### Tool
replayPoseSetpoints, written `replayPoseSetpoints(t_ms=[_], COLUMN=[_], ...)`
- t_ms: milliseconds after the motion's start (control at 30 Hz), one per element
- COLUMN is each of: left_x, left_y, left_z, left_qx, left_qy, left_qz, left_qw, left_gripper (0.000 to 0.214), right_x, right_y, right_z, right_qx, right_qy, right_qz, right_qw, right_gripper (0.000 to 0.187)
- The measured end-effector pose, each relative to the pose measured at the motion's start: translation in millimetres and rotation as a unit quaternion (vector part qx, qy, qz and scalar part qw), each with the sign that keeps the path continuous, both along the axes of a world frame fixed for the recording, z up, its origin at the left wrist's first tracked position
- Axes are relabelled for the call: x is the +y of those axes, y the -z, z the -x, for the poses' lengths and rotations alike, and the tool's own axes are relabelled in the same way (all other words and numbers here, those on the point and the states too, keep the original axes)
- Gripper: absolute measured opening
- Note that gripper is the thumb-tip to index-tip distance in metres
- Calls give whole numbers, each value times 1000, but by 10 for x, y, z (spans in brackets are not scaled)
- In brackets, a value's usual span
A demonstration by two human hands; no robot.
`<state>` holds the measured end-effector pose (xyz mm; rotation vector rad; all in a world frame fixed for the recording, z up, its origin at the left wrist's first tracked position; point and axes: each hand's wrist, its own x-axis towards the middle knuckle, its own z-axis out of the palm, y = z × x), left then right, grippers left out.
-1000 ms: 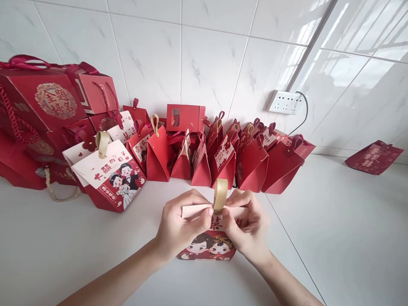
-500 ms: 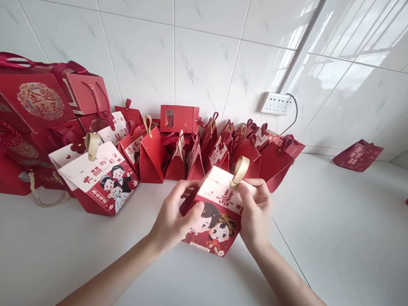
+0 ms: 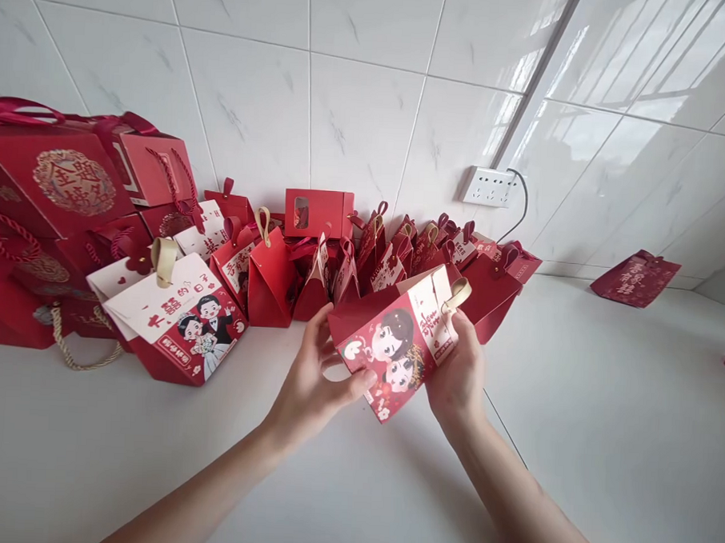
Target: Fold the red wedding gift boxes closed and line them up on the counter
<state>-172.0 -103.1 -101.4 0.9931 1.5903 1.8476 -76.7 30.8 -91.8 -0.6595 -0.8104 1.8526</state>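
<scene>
Between my hands, above the white counter, a red and white gift box (image 3: 389,349) with a cartoon couple is tilted, its white top pointing up and right. My left hand (image 3: 318,382) grips its lower left side, thumb on the printed face and fingers behind. The white top end is held by my right hand (image 3: 457,372), close to the gold ribbon loop (image 3: 458,293); some of its fingers are hidden behind the box. A similar gift box (image 3: 183,320) with a bride and groom print stands to the left, a gold loop at its top.
Large red gift bags (image 3: 72,180) with rope and ribbon handles are stacked at left. Several small red boxes (image 3: 271,275) line up along the tiled wall (image 3: 363,103). A white power strip (image 3: 489,187) with a black cable hangs there. One dark red box (image 3: 635,278) sits far right.
The held gift box has turned clockwise, its white top swinging to the right. My right hand has shifted from pinching near the ribbon loop to holding the top end from the right side.
</scene>
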Motion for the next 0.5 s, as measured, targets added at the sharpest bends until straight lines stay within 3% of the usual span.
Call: replayPoseSetpoints(t_ms=[100, 200, 300, 500], left_x=[3, -6, -14, 7], left_y=[28, 127, 218, 259], left_z=[6, 25, 49, 90], left_qx=[108, 242, 329, 383], left_qy=[-48, -86, -88, -84], left_qz=[-75, -96, -92, -47], left_qw=[990, 962, 936, 919], left_gripper=[77, 84, 95, 111], right_x=[-54, -88, -75, -53], right_y=[21, 67, 106, 95], right_z=[43, 65, 64, 54], right_qx=[34, 48, 66, 98], right_qy=[-105, -187, -198, -184], right_qz=[-14, 25, 66, 114], right_qw=[994, 981, 976, 972], right_gripper=[30, 29, 23, 12])
